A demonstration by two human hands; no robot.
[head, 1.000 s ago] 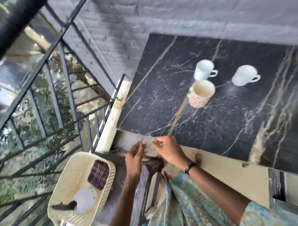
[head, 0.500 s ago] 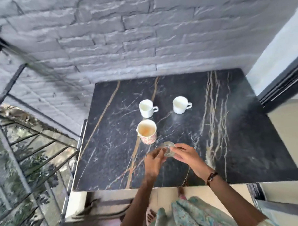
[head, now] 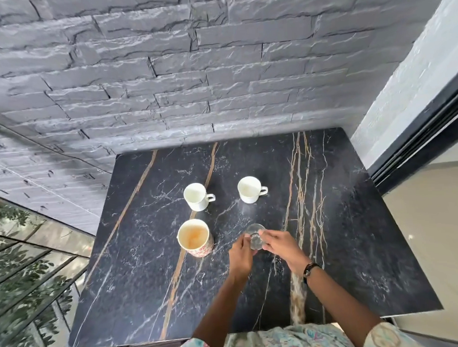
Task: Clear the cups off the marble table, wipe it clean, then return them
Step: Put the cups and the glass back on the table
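Observation:
A black marble table [head: 138, 295] with gold veins stands against a grey stone wall. Two white cups sit at its middle: one on the left [head: 196, 196], one on the right [head: 250, 189], handles pointing right. A floral mug [head: 195, 238] with a stained inside stands nearer, to the left. A small clear glass [head: 255, 236] is held between both hands just above or on the tabletop, right of the mug. My left hand [head: 241, 259] pinches its left side and my right hand [head: 282, 245] grips its right side.
The grey stone wall [head: 192, 83] closes the far side. A glass railing [head: 30, 273] with foliage behind it runs on the left. A dark door frame [head: 418, 144] and pale floor lie to the right.
Both hands carried the clear glass from beside the basket on the left over onto the marble table, near the floral mug. The view swung from the railing side to the table.

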